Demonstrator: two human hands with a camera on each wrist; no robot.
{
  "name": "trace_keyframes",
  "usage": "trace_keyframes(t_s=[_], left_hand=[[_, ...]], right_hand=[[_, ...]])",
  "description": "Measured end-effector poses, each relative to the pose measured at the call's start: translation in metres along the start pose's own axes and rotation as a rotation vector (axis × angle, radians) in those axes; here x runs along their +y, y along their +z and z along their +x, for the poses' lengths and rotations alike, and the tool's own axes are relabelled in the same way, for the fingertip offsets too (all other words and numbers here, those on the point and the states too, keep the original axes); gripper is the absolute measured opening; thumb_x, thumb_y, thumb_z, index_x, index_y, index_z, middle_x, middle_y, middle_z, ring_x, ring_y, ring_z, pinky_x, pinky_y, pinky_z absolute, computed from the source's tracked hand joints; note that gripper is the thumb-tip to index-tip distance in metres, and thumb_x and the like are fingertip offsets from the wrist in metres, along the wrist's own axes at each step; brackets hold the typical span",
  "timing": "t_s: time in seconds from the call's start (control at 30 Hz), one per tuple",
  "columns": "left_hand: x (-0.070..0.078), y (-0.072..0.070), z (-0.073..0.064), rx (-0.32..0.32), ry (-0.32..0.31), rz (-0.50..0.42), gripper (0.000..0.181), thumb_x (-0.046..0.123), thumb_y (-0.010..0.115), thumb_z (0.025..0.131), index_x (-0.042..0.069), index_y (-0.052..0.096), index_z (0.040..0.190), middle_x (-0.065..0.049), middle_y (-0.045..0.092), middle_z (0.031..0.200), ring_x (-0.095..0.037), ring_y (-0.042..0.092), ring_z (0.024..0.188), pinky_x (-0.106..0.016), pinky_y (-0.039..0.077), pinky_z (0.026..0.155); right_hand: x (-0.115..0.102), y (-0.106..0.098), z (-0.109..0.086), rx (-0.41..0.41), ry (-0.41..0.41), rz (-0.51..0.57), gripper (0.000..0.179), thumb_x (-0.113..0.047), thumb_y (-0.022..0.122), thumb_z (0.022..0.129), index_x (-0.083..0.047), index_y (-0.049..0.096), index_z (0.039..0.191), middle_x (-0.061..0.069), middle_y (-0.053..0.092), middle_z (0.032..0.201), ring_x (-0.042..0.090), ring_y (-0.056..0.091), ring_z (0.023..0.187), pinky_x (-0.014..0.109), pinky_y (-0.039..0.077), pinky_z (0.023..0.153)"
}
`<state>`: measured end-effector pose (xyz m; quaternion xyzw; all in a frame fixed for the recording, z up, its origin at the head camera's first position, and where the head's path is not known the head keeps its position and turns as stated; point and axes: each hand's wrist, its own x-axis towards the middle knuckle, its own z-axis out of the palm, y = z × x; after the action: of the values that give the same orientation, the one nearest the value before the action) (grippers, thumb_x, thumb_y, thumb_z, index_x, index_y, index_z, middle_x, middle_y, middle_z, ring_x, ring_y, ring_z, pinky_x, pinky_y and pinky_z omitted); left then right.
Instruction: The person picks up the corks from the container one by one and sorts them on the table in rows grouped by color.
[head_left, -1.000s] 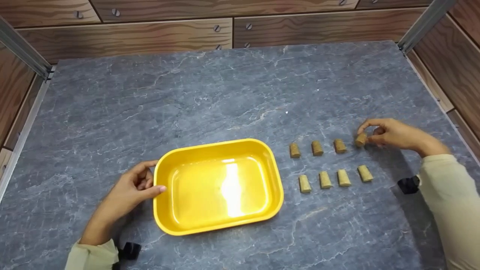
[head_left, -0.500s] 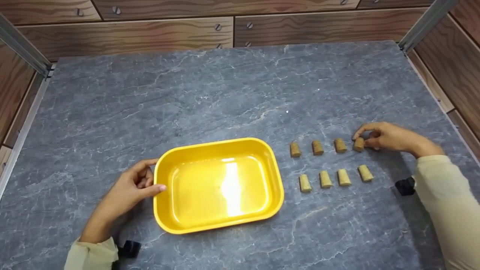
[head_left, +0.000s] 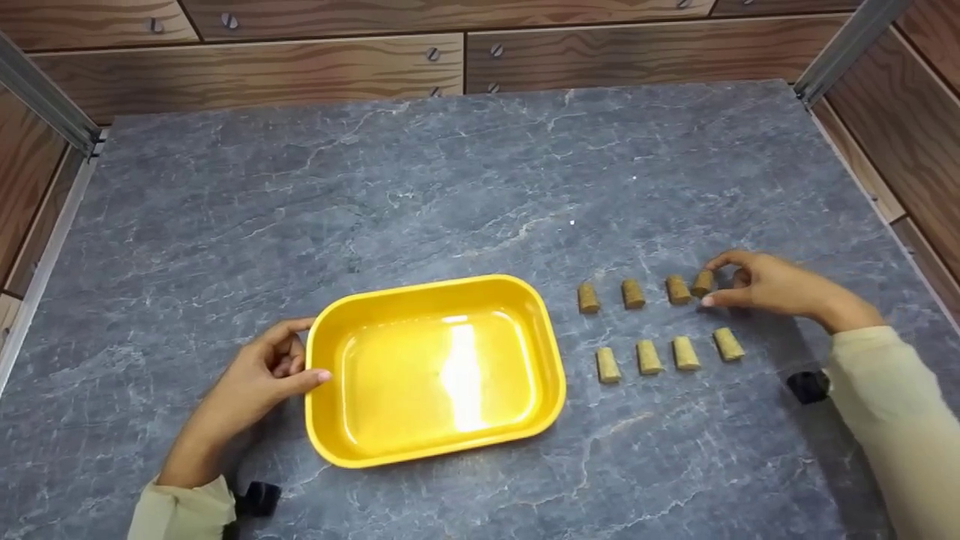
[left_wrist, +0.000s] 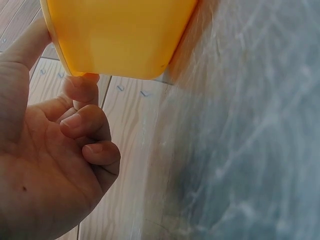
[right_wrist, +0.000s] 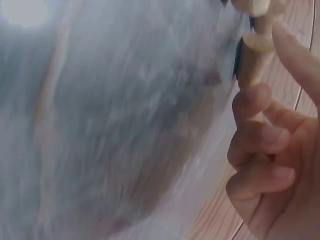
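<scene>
My left hand (head_left: 259,375) grips the left rim of a yellow plastic tray (head_left: 435,448), thumb over the edge and other fingers outside. In the left wrist view the tray's yellow side (left_wrist: 115,40) rises above the curled fingers. At the right, my right hand (head_left: 780,286) holds a brown cork stopper (head_left: 703,283) between thumb and index finger, close beside another brown cork stopper (head_left: 678,289) in the back row. In the right wrist view the index fingertip meets the narrow end of the held cork stopper (right_wrist: 255,60), with the thumb near its wide end.
Two more brown cork stoppers, one of them the leftmost cork (head_left: 589,298), continue the back row. A front row of several paler cork stoppers (head_left: 648,357) lies nearer. The grey marbled tabletop (head_left: 375,202) ends at wood-patterned panels (head_left: 255,71) behind.
My right hand has moved left with the brown cork stopper, bringing it from a gap to right beside its neighbour. The left hand and the tray have stayed put.
</scene>
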<state>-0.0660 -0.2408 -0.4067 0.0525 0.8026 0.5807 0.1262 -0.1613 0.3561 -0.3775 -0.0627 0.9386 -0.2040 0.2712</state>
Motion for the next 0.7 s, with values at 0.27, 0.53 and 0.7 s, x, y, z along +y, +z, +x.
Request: trace_keyframes(t_s=[0.27,0.53,0.7], left_hand=[[-0.0011,0.0004,-0.0010,0.008,-0.033,-0.016,0.052,0.002,0.075,0.080,-0.002,0.053,0.128,0.000,0.043,0.073,-0.005,0.035,0.059,-0.020,0.031,0.053],[-0.0022,0.0005,-0.0020,0.006,-0.014,-0.009,0.052,0.002,0.074,0.081,-0.001,0.054,0.128,0.000,0.043,0.073,-0.005,0.035,0.058,-0.020,0.031,0.053],[-0.0045,0.0003,-0.0016,0.001,0.018,0.011,0.050,0.002,0.074,0.081,0.000,0.055,0.128,0.000,0.043,0.072,-0.005,0.034,0.057,-0.020,0.031,0.052]], right_hand=[[-0.0022,-0.0009,-0.0016,0.019,-0.033,-0.010,0.043,-0.025,0.066,0.091,-0.001,0.052,0.123,-0.002,0.047,0.064,0.006,0.037,0.052,0.025,0.035,0.049],[0.0037,-0.0003,-0.0041,0.003,-0.045,-0.008,0.043,-0.017,0.064,0.091,0.000,0.051,0.128,0.000,0.048,0.067,0.006,0.038,0.053,0.025,0.035,0.051],[0.0033,0.0018,-0.0036,0.003,-0.028,-0.006,0.045,-0.020,0.065,0.090,-0.001,0.051,0.129,-0.001,0.049,0.068,0.007,0.038,0.053,0.026,0.035,0.051]])
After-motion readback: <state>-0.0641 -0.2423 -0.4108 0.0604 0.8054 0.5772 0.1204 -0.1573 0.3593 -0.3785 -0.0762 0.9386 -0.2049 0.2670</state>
